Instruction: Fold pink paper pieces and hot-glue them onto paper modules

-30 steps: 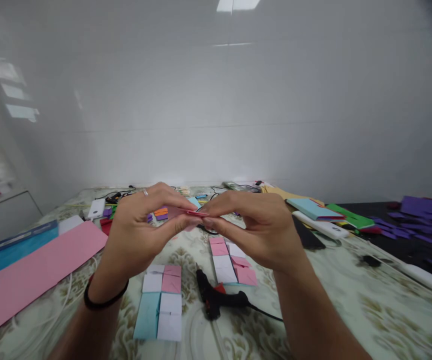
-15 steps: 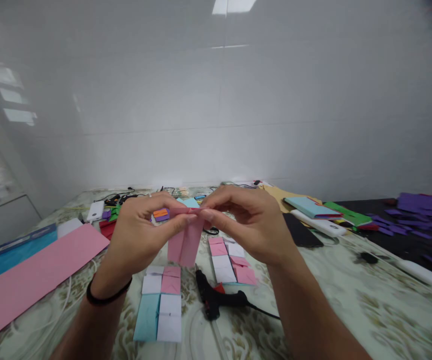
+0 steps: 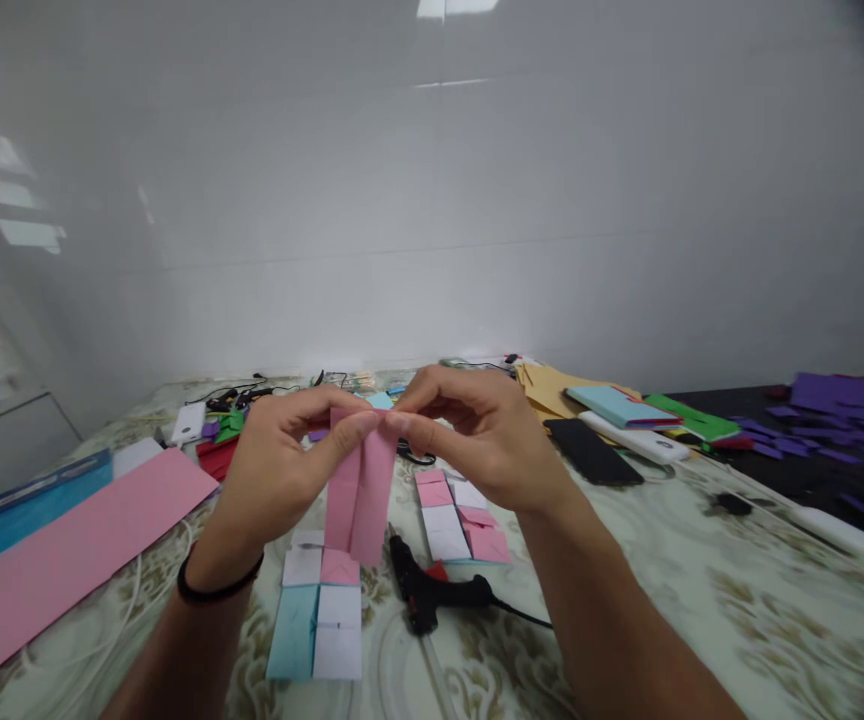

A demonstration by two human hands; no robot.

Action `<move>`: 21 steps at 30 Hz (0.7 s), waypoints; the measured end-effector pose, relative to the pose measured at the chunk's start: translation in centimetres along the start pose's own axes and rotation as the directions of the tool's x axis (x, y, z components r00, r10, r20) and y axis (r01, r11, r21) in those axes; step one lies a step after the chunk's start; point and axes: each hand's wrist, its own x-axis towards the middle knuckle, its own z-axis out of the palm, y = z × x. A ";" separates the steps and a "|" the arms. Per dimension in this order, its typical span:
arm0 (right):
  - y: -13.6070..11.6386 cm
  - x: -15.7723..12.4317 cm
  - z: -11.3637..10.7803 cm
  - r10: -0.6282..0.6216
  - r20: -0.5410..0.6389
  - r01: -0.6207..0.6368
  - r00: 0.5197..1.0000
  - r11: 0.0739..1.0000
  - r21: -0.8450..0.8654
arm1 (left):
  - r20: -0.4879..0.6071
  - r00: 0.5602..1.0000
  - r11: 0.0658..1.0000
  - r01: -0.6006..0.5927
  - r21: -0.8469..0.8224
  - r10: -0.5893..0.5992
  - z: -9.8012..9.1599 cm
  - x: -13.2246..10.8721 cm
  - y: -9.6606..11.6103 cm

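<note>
A creased strip of pink paper point(image 3: 361, 495) hangs from the fingertips of both hands, above the table. My left hand point(image 3: 289, 450), with a dark band at the wrist, pinches its top edge from the left. On the right, my right hand point(image 3: 477, 430) pinches the same edge, its thumb close to the left thumb. Below lies a folded paper panel point(image 3: 316, 620) of white, pink and light blue blocks, its top partly behind the strip. A second panel point(image 3: 447, 530) in pink and white lies farther right. Between them a black glue gun point(image 3: 432, 590) rests on its side.
At left are a large pink sheet point(image 3: 79, 560) and a blue packet point(image 3: 34, 510). To the right lie a black phone point(image 3: 593, 452), a white power strip point(image 3: 634, 437), a light blue folded stack point(image 3: 623, 407) and purple paper pieces point(image 3: 844, 420). Cables cross the patterned tablecloth point(image 3: 672, 610).
The pink strip now hangs more upright, with its long face turned towards me and its lower end reaching over the near panel. Both hands have shifted slightly left, still pinching it.
</note>
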 end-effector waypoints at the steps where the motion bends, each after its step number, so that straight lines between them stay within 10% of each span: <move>1: 0.0 0.0 0.0 0.010 0.002 -0.010 1.000 1.000 0.000 | 0.007 1.000 1.000 -0.003 0.008 0.003 0.0 0.0 0.0; 21: 0.4 0.2 0.2 0.085 -0.136 -0.085 0.987 0.996 0.007 | 0.089 0.989 0.993 0.117 0.015 -0.118 0.1 0.7 -0.7</move>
